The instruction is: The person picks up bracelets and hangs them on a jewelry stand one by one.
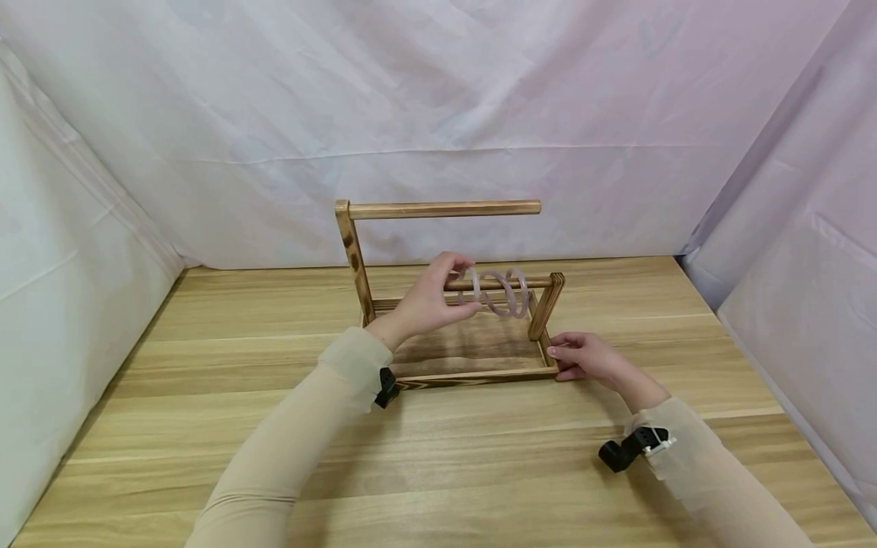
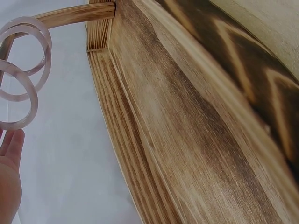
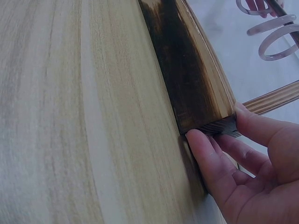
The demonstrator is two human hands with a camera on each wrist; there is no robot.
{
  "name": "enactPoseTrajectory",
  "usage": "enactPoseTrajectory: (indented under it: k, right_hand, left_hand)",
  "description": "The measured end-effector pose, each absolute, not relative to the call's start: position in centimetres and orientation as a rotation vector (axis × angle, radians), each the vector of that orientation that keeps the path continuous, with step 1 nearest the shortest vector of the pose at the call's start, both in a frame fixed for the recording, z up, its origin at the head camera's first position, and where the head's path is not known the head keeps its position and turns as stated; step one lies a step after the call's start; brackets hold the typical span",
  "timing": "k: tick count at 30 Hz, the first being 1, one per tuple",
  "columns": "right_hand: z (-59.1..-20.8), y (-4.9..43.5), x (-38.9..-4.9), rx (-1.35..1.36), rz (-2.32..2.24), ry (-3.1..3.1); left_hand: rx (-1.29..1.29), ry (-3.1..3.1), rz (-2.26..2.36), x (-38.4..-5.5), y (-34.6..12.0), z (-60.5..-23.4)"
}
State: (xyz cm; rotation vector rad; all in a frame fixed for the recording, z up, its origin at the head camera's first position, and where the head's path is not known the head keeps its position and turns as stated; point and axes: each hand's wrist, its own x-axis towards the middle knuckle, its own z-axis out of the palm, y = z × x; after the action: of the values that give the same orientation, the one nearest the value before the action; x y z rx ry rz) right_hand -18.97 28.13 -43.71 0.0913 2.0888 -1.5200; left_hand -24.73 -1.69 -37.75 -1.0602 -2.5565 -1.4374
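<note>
A wooden jewelry stand [image 1: 479,377] has a tray base, a high rod [image 1: 445,209] and a low rod [image 1: 537,282]. Around the low rod hang translucent pale-pink bangles. My left hand [image 1: 423,298] pinches the leftmost bangle [image 1: 476,285] between thumb and fingers, with the rod passing through it. Two other bangles [image 1: 524,294] hang to its right, near the post; the left wrist view shows them overlapping [image 2: 48,51]. My right hand [image 1: 589,356] grips the tray's front right corner, thumb on top and fingers against the end in the right wrist view [image 3: 254,170].
The stand sits on a light wood-grain table [image 1: 445,464]. Behind it hangs a white cloth [image 1: 438,99], with more cloth at the left and right sides. The high rod's right end is free, and the low rod's right end joins a short post [image 1: 546,308].
</note>
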Motion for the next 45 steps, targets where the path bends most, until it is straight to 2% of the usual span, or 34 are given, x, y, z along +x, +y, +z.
enactPoseTrajectory:
  k: [45]
  right_hand:
    - [-43.84,28.13,-18.93,0.099,-1.529,2.089]
  left_hand:
    - [-0.955,-2.677,-1.140,-24.71,-1.20,-37.68]
